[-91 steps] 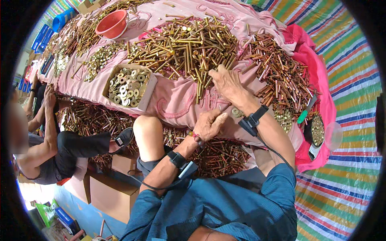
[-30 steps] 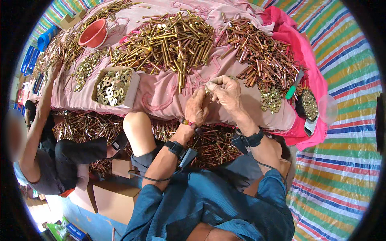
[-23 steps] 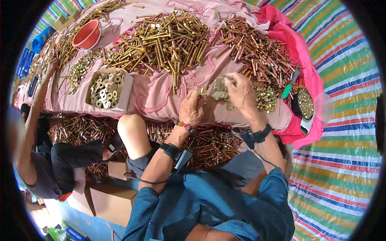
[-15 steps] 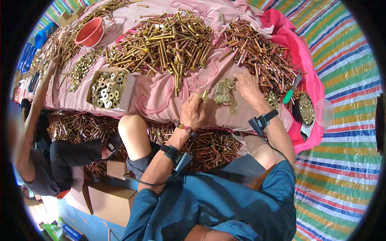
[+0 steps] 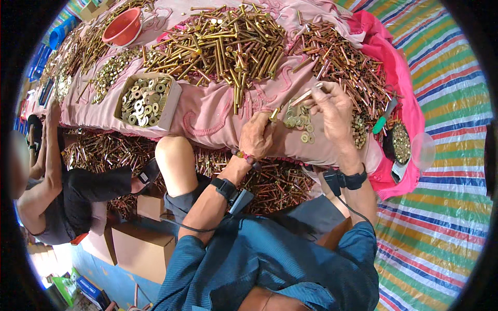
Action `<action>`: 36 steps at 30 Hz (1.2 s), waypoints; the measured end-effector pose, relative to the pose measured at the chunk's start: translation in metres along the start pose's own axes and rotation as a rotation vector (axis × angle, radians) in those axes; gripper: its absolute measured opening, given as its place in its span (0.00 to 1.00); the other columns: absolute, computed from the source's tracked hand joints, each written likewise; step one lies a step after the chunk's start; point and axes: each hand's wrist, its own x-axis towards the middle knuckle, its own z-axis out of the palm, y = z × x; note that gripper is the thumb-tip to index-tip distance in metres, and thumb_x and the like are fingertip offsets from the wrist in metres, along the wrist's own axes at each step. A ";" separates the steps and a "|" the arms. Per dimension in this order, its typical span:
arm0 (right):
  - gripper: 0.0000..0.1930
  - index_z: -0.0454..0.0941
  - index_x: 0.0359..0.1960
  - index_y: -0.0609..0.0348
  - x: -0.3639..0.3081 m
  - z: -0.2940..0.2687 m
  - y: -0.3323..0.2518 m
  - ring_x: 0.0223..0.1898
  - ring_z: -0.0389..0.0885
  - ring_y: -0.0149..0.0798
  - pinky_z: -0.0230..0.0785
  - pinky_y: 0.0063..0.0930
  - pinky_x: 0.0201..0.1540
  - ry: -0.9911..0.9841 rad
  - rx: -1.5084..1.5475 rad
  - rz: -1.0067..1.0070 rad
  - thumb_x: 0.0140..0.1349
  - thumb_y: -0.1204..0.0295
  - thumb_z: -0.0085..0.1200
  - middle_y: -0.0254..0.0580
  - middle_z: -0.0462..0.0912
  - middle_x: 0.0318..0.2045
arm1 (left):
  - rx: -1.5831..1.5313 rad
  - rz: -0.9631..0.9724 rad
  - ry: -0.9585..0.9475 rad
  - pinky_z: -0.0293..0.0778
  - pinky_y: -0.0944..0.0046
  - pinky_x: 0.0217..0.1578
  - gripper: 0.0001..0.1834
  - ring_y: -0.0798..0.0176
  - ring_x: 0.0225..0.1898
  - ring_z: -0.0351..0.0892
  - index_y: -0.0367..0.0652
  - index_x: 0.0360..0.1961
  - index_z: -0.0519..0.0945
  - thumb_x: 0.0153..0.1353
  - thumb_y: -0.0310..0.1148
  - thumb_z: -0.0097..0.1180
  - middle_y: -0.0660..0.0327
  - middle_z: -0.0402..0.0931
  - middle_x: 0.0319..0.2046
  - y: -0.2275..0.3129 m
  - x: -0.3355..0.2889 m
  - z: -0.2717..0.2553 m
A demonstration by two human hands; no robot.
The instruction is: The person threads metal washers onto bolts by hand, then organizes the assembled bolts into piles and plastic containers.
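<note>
- Two hands over the pink cloth (image 5: pixel 207 116) on my feed: left hand (image 5: pixel 258 136) is pinched shut on a short brass bolt (image 5: pixel 274 114), tip poking up.
- Right hand (image 5: pixel 334 106) grips a longer bolt (image 5: pixel 306 95) between its fingertips, angled out to the left.
- Small pile of washers (image 5: pixel 298 120) sits between both hands, just under the long bolt.
- Big heap of brass bolts (image 5: pixel 228 44) behind, box of washers (image 5: pixel 145 101) off left, red bowl (image 5: pixel 122 26) far back.

Left hand (image 5: pixel 258 136) pinches brass bolt (image 5: pixel 274 114); right hand (image 5: pixel 334 108) grips long bolt (image 5: pixel 305 96) above washers (image 5: pixel 298 121) on pink cloth (image 5: pixel 207 116)
</note>
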 end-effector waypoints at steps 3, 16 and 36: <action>0.12 0.77 0.45 0.64 -0.004 0.015 0.007 0.31 0.85 0.27 0.74 0.17 0.28 -0.075 -0.084 -0.015 0.69 0.68 0.59 0.39 0.84 0.33 | -0.001 -0.023 -0.020 0.74 0.45 0.37 0.13 0.36 0.38 0.77 0.39 0.44 0.76 0.56 0.22 0.56 0.45 0.76 0.36 0.001 0.001 0.000; 0.10 0.75 0.39 0.63 -0.011 0.036 -0.003 0.24 0.82 0.26 0.74 0.19 0.23 0.012 -0.041 0.068 0.67 0.70 0.60 0.39 0.84 0.27 | -0.025 -0.023 0.002 0.74 0.48 0.33 0.09 0.39 0.35 0.78 0.40 0.38 0.78 0.56 0.20 0.58 0.49 0.75 0.33 0.002 0.001 0.000; 0.08 0.78 0.36 0.63 -0.038 0.051 0.054 0.33 0.84 0.51 0.75 0.40 0.35 -0.107 -0.597 -0.290 0.61 0.72 0.63 0.50 0.84 0.31 | -0.047 -0.080 0.004 0.78 0.53 0.43 0.25 0.43 0.44 0.84 0.41 0.59 0.75 0.59 0.18 0.51 0.47 0.82 0.43 0.007 -0.005 -0.005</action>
